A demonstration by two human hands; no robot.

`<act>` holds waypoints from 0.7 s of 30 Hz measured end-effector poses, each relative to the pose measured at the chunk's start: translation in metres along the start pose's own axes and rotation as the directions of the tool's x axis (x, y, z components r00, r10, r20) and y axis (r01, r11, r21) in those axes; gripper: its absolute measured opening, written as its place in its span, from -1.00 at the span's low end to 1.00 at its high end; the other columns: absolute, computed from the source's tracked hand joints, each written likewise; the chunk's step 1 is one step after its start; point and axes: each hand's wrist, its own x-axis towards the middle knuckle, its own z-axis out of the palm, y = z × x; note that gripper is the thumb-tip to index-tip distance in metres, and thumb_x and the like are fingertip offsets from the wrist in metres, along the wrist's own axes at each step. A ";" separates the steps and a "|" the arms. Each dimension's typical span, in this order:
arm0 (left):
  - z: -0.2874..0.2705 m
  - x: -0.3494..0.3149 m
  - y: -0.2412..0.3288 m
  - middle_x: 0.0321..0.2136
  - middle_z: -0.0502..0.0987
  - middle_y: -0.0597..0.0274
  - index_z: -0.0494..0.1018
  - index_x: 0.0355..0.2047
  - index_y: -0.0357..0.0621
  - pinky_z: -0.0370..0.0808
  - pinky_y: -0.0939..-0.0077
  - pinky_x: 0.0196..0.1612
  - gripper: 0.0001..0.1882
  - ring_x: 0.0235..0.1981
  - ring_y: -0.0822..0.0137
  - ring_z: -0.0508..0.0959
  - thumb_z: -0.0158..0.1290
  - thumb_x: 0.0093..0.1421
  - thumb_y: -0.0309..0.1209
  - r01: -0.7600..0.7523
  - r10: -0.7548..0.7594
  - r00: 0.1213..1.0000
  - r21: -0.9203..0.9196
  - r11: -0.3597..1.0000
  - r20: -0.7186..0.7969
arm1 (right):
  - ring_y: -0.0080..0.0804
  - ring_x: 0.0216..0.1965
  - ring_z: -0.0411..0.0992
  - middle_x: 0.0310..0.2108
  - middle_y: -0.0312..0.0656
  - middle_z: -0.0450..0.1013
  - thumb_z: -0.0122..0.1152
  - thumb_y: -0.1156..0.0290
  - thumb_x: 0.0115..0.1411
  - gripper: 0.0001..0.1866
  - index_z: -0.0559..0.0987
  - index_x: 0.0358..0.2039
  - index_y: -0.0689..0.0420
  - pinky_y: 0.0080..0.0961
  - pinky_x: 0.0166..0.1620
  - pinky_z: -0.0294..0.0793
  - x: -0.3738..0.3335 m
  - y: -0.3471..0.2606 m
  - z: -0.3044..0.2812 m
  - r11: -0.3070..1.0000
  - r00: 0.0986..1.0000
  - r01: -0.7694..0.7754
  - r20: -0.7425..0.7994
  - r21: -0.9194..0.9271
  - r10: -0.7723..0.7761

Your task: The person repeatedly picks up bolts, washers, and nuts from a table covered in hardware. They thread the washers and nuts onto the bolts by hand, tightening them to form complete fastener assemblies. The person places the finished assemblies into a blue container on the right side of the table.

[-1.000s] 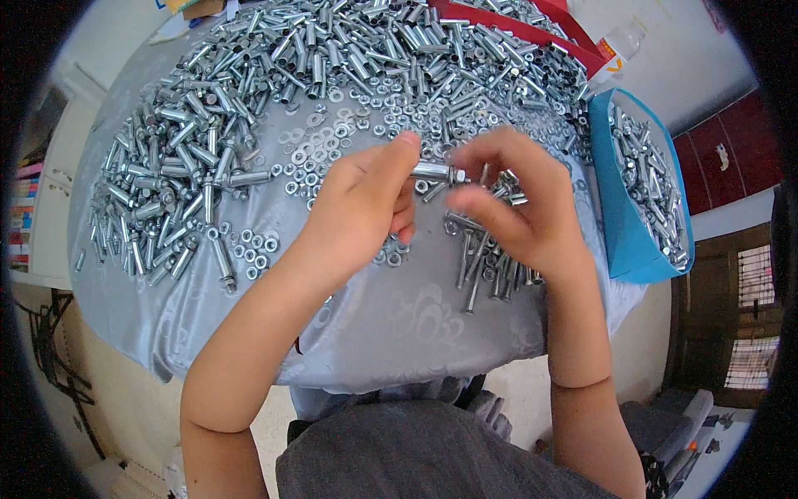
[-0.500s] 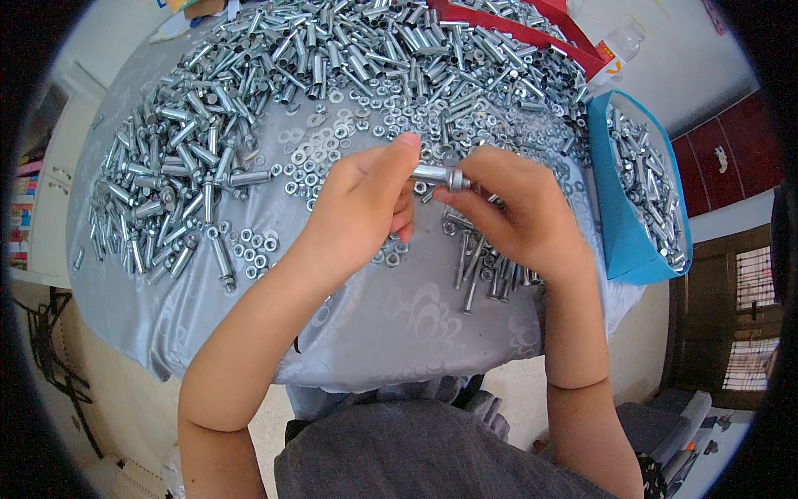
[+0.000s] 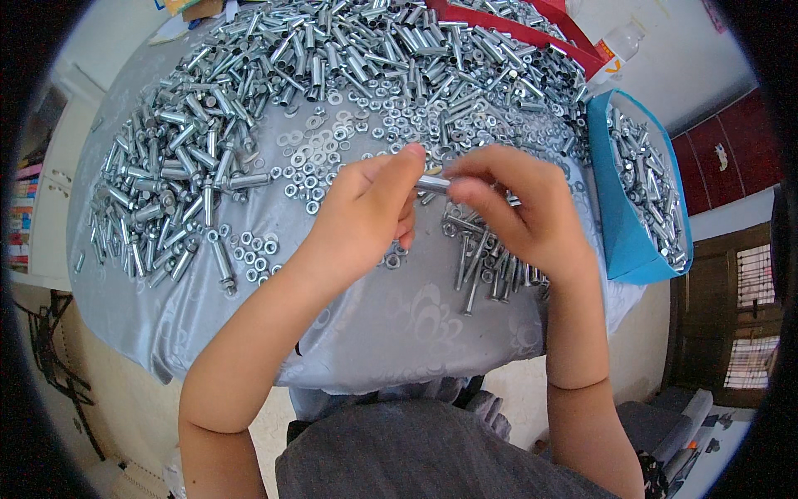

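A shiny metal sleeve (image 3: 432,184) was held above the table, between the two hands. Its left end was gripped by the left hand (image 3: 366,208), with the fingers curled around it and the thumb laid along the top. The right hand (image 3: 528,208) was placed at the other end, its thumb and forefinger brought close together there; whether that end was firmly pinched or only touched could not be told, as it was largely covered by the fingertips.

Beneath and beside the right hand, long bolts (image 3: 471,279) were heaped loosely. Flat washers (image 3: 314,148) and hex nuts (image 3: 312,190) were scattered just beyond the left hand. A large pile of assembled anchors (image 3: 179,158) was spread on the left, and one anchor (image 3: 221,262) was left lying near a small cluster of nuts. Along the far side, hollow tubes (image 3: 353,58) were strewn thickly in front of a red box (image 3: 586,56), beside which a clear bottle (image 3: 623,41) was seen. On the right, a blue box (image 3: 617,220) was filled with metal parts (image 3: 644,170). The table was covered by a grey patterned cloth (image 3: 374,341).
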 end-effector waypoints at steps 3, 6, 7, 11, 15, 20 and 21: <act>0.000 0.000 0.001 -0.81 0.10 0.41 0.19 -0.69 -0.08 0.22 0.57 -0.65 -0.59 -0.76 0.52 0.17 -0.14 0.17 -0.09 0.010 -0.010 1.000 -0.019 1.000 -0.012 | -0.25 -0.54 0.39 -0.59 -0.12 0.37 0.19 0.32 -0.02 -0.80 0.46 -0.42 0.15 -0.48 -0.51 0.35 0.002 -0.004 0.005 0.994 0.994 0.066 -0.093 0.086 -0.058; -0.005 -0.001 -0.002 -0.79 0.13 0.40 0.19 -0.68 -0.09 0.23 0.59 -0.61 -0.59 -0.73 0.52 0.19 -0.15 0.18 -0.10 -0.043 0.043 0.999 0.031 0.999 -0.003 | -0.23 -0.54 0.38 -0.62 -0.11 0.35 0.17 0.30 0.00 -0.79 0.46 -0.42 0.17 -0.46 -0.51 0.34 0.003 0.001 0.013 0.994 0.989 0.107 -0.107 0.003 -0.106; -0.005 -0.001 -0.001 -0.78 0.14 0.40 0.19 -0.68 -0.09 0.23 0.59 -0.60 -0.60 -0.72 0.52 0.20 -0.16 0.18 -0.11 -0.079 0.079 0.997 0.072 0.994 0.001 | -0.22 -0.55 0.38 -0.62 -0.11 0.35 0.16 0.30 0.01 -0.79 0.46 -0.43 0.18 -0.45 -0.51 0.34 0.002 0.000 0.012 0.996 0.992 0.088 -0.091 -0.018 -0.089; -0.003 -0.005 0.000 -0.75 0.17 0.39 0.21 -0.65 -0.13 0.23 0.60 -0.56 -0.60 -0.68 0.53 0.21 -0.20 0.21 -0.13 -0.201 0.211 0.977 0.265 0.943 -0.009 | -0.24 -0.63 0.31 -0.66 -0.09 0.31 0.09 0.29 0.08 -0.78 0.42 -0.50 0.21 -0.45 -0.53 0.28 0.002 -0.011 0.004 0.993 0.996 -0.086 0.044 0.085 0.083; 0.000 -0.012 0.007 -0.72 0.28 0.21 0.33 -0.59 -0.26 0.23 0.52 -0.57 -0.62 -0.66 0.40 0.30 -0.17 0.21 -0.20 -0.459 0.482 0.873 0.452 0.765 0.070 | -0.43 -0.70 0.21 -0.74 -0.18 0.25 -0.04 0.23 0.17 -0.68 0.37 -0.59 0.21 -0.51 -0.57 0.21 -0.001 -0.013 0.007 0.899 0.984 -0.176 0.097 0.401 0.149; -0.011 -0.008 0.007 -0.70 0.29 0.11 0.33 -0.52 -0.27 0.23 0.49 -0.57 -0.71 -0.66 0.25 0.29 -0.12 0.18 -0.27 -0.658 0.648 0.705 0.606 0.446 0.288 | -0.65 -0.68 0.18 -0.75 -0.36 0.22 -0.13 0.16 0.21 -0.61 0.35 -0.63 0.17 -0.65 -0.60 0.16 -0.002 -0.017 0.000 0.588 0.914 -0.404 0.338 0.701 0.225; -0.010 -0.005 0.005 -0.71 0.29 0.13 0.33 -0.52 -0.26 0.23 0.49 -0.58 -0.71 -0.67 0.28 0.30 -0.12 0.18 -0.27 -0.692 0.686 0.664 0.590 0.415 0.297 | -0.65 -0.68 0.18 -0.75 -0.36 0.23 -0.14 0.16 0.21 -0.61 0.36 -0.63 0.17 -0.66 -0.60 0.16 -0.002 -0.016 -0.002 0.569 0.914 -0.405 0.332 0.716 0.233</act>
